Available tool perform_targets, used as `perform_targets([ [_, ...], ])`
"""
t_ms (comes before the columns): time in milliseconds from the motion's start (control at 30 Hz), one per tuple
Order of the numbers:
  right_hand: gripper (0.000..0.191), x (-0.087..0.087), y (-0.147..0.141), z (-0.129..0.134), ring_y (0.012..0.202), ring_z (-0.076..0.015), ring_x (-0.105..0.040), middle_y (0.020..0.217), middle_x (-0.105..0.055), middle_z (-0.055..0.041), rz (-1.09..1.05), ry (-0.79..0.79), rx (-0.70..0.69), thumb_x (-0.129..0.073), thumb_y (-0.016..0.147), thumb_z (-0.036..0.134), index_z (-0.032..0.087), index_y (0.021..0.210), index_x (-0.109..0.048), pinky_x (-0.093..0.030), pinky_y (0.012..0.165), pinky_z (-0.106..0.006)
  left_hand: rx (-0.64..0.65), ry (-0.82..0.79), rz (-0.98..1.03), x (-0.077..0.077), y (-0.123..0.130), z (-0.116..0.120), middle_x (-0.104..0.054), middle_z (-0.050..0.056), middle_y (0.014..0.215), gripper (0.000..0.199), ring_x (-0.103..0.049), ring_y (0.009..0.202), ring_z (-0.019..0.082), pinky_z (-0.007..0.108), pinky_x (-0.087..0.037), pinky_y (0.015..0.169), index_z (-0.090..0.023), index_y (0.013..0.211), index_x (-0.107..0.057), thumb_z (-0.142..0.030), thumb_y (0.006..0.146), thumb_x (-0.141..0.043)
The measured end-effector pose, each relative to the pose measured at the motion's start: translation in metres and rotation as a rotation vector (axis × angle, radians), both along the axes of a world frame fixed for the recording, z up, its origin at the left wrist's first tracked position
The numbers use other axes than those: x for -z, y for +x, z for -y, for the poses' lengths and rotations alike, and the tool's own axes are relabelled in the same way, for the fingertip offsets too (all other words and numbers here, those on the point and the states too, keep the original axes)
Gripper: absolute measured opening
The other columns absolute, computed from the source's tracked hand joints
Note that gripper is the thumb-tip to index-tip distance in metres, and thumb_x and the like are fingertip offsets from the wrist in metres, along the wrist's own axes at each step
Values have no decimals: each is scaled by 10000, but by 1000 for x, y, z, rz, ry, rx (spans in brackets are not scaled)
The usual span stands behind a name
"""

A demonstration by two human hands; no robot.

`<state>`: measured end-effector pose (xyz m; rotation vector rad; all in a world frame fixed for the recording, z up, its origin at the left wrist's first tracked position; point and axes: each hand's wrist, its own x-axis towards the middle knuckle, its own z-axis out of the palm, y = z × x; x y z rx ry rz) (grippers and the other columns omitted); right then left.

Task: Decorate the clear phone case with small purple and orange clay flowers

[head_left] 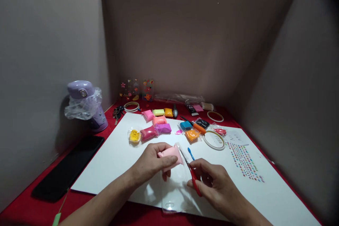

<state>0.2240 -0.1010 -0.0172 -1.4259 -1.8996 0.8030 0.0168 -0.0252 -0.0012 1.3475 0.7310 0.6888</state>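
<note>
Pinching a pale pink packet (173, 152) between thumb and fingers, the left hand (155, 159) holds it above the middle of the white board (111, 166). Right hand (213, 180), also above the board: thumb and fingers curled round the red handles of a pair of scissors (195, 178). Blades point away from the person and reach the packet's right edge; whether they bite into the film cannot be told.

Clear plastic case (176, 192): below the hands, overlapping the board's near edge. Blue tool (191, 153): on the board, just beyond the right hand.

Far part of board, left to right: yellow packet (135, 135), dark pink packet (148, 133), purple packet (163, 128), orange packet (192, 135); a teal packet (185, 125) and a black packet (202, 123) lie closer to the board's far edge. White ring (204, 141) and sheet of coloured gems (245, 162): right part of board.

Left of board, on red cloth (19, 206): flat black slab (70, 169), and beyond it a lilac bottle (100, 116) partly wrapped in clear film (76, 110).
</note>
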Motion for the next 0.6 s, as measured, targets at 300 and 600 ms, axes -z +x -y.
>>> perform_targets([
  [300,82,4,0,1,517,-102,-375,575,-495,59,-32,19,-7,-524,837,180,206,903,-566,-309,503,-226,9,-24,8,-2,0,0,-602,25,539,359,-549,451,114,214,-457,436,-97,823,-625,-432,721,-702],
  [600,106,4,-2,0,529,-102,-385,590,-469,60,-36,24,18,-562,819,187,200,924,-566,-314,502,-223,58,-18,-46,-1,0,1,-591,31,540,355,-545,451,125,227,-448,421,-89,803,-624,-426,716,-697],
])
